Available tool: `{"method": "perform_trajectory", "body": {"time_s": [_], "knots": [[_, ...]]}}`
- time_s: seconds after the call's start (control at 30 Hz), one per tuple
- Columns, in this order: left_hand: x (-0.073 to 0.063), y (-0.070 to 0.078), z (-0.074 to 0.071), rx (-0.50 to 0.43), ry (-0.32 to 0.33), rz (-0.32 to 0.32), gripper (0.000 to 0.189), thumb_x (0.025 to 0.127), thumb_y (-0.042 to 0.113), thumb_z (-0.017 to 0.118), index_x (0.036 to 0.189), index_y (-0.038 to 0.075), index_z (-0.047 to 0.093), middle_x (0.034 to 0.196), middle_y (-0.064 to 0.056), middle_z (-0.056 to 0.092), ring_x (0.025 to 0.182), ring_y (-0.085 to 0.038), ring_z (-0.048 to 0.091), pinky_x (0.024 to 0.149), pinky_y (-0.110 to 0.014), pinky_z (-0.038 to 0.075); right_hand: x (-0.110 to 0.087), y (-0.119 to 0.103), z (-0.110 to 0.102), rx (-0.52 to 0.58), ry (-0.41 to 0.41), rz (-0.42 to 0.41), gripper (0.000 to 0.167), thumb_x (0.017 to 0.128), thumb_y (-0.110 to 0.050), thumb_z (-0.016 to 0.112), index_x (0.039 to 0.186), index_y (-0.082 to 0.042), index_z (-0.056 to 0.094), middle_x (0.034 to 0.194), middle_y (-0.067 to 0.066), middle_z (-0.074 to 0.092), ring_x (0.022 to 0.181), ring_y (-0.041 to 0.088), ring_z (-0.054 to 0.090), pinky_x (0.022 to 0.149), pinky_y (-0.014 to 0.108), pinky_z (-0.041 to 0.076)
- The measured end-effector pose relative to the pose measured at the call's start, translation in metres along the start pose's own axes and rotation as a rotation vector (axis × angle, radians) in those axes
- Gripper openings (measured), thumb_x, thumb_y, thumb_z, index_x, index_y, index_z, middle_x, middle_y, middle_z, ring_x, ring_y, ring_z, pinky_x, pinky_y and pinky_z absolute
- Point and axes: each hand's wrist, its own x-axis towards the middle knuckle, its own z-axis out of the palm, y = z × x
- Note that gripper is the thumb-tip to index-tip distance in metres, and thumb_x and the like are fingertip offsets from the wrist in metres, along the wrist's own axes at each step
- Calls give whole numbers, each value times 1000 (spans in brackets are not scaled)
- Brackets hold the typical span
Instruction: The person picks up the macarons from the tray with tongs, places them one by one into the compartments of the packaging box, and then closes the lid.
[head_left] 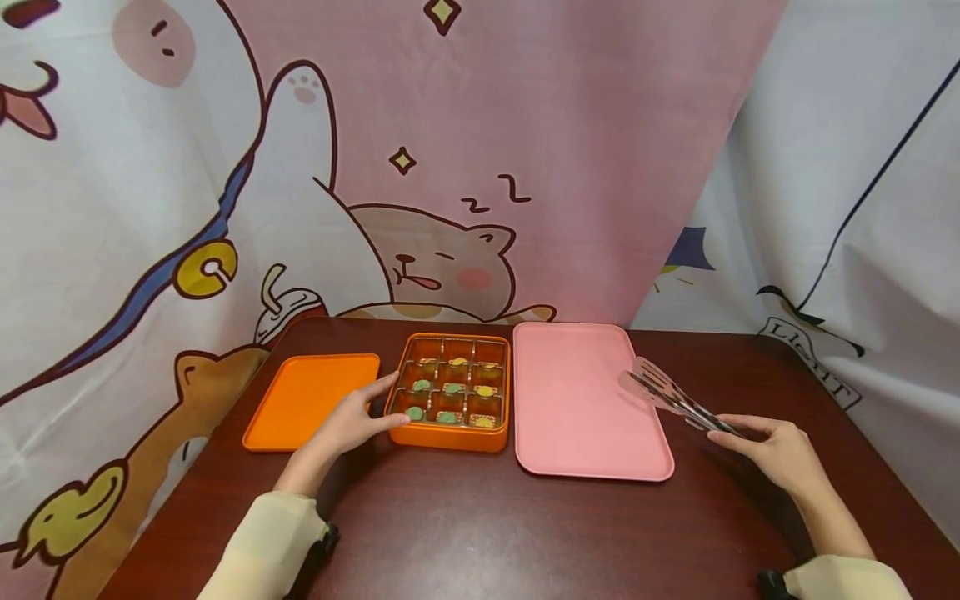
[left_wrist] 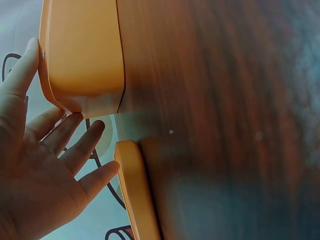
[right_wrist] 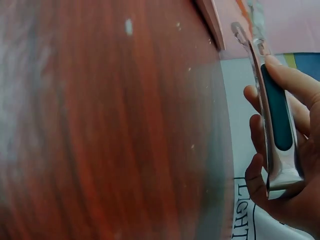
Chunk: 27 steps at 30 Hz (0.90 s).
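An orange box point(head_left: 450, 438) holds a clear divided insert with several compartments, where small green and yellow pieces point(head_left: 453, 388) lie. My left hand point(head_left: 358, 419) touches the box at its left side. Its thumb is at the front left corner and its fingers point(left_wrist: 75, 145) are spread and fairly straight. A pair of tongs point(head_left: 675, 400) is gripped in my right hand point(head_left: 776, 450). These tongs have clear slotted heads and metal arms with a dark green grip panel point(right_wrist: 276, 107). Their heads hang over the right edge of a pink tray point(head_left: 585, 400), with nothing visibly between them.
Left of the box lies a flat orange lid point(head_left: 303, 400), close to my left wrist. The pink tray is just right of the box. All stand on a dark brown table point(head_left: 480, 533), with a cartoon-printed curtain point(head_left: 585, 167) behind.
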Motion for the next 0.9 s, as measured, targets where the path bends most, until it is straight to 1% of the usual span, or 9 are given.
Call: {"method": "perform_trajectory", "body": {"time_s": [0.07,0.17,0.3,0.43,0.53,0.67,0.73,0.83,0.9], "knots": [[0,1,0,-3,1,4,84,88,39,75,156,11,36,160,-14,37,146,-43,35,114,-63,33,0,4,-1,-14,-35,15,53,82,-48,79,117,-9,75,124,24,68,87,-28,30,78,30,41],[2,2,-1,-3,2,10,83,88,39,76,156,11,36,159,-15,38,145,-43,36,113,-63,34,0,8,-2,-44,-79,19,55,83,-49,78,119,-9,74,126,27,66,86,-19,37,76,34,42],[2,3,-1,16,7,12,82,88,38,76,155,11,37,158,-16,39,144,-43,38,112,-63,35,0,12,-3,-73,-121,2,53,82,-46,79,119,-7,74,121,27,68,83,0,48,71,28,41],[1,3,-1,43,5,24,81,89,40,74,155,12,38,159,-15,38,145,-43,37,113,-64,34,1,12,-4,-97,-151,-11,54,82,-43,81,119,-4,73,116,26,70,84,10,53,70,30,42],[1,2,-5,34,2,37,81,89,44,72,156,12,37,161,-14,35,146,-42,36,114,-64,32,1,6,-5,-133,-149,-46,57,83,-43,79,121,-2,70,117,29,68,91,27,61,73,40,48],[-2,-2,-17,22,36,22,81,91,49,68,156,13,36,160,-16,36,144,-42,39,114,-64,32,-3,-19,-6,-118,-50,-112,55,88,-41,75,124,-1,67,124,33,63,113,50,58,82,61,47],[-5,-7,-27,27,65,1,80,92,51,66,156,13,36,159,-17,37,143,-43,39,114,-64,32,-4,-40,-3,-80,25,-154,50,90,-39,74,125,-3,68,124,30,65,115,47,58,85,53,49],[-11,-18,-44,36,106,-27,78,94,51,64,156,12,36,157,-21,40,143,-45,39,113,-65,33,-3,-79,5,19,94,-251,40,90,-30,74,123,-6,70,118,22,71,104,21,68,82,25,52],[-15,-25,-56,44,123,-38,77,95,49,63,156,11,35,156,-23,39,143,-46,37,113,-65,32,-3,-107,15,95,92,-314,37,91,-25,74,123,-7,71,115,17,73,96,8,68,76,10,48]]}}
